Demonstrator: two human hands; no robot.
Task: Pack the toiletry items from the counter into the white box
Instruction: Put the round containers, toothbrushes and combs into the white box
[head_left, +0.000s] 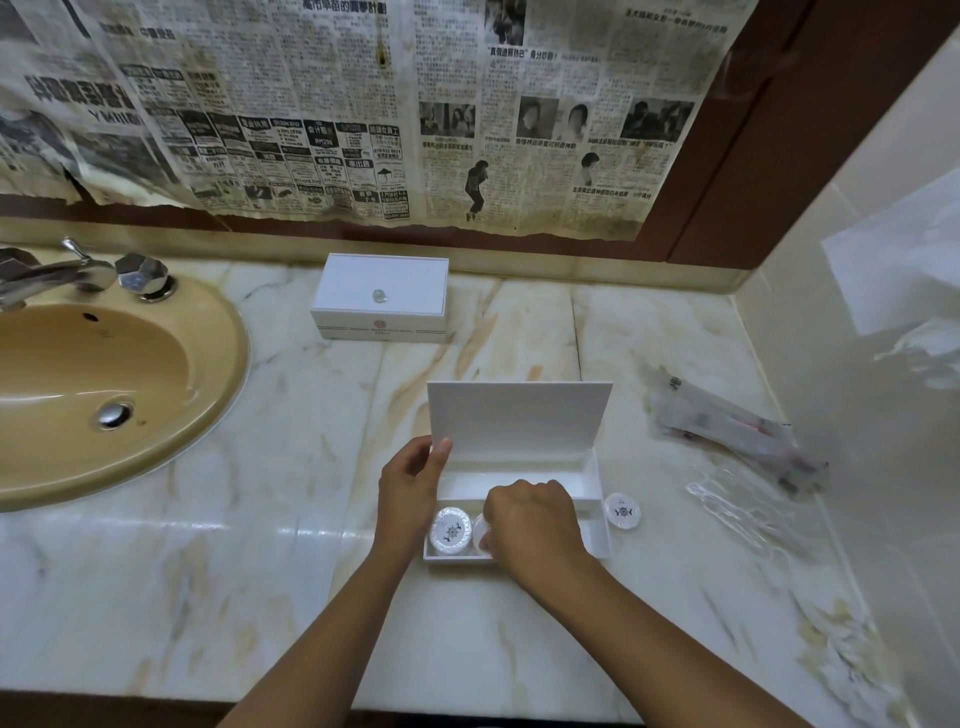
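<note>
**Midway, two soaps sit in the white box**

Seen from my remote head view, the open white rectangular box (592, 499) sits on the pale veined marble counter (260, 571), its hinged lid upright at the far side. My left hand (410, 493) pinches the lid's left edge, thumb on its inner face. My right hand (535, 530) is curled over the near compartment, fingers gripping a round wrapped soap (482, 532) beside another round white soap with a dark emblem (450, 531) lying at the box's left end. A third round emblem soap (622, 511) lies on the counter, just right of the box. Farther right lie clear plastic sachets (737, 431), blurred. Beyond, a closed white box with a small knob (382, 296) stands near the tan oval sink (104, 374).
</note>
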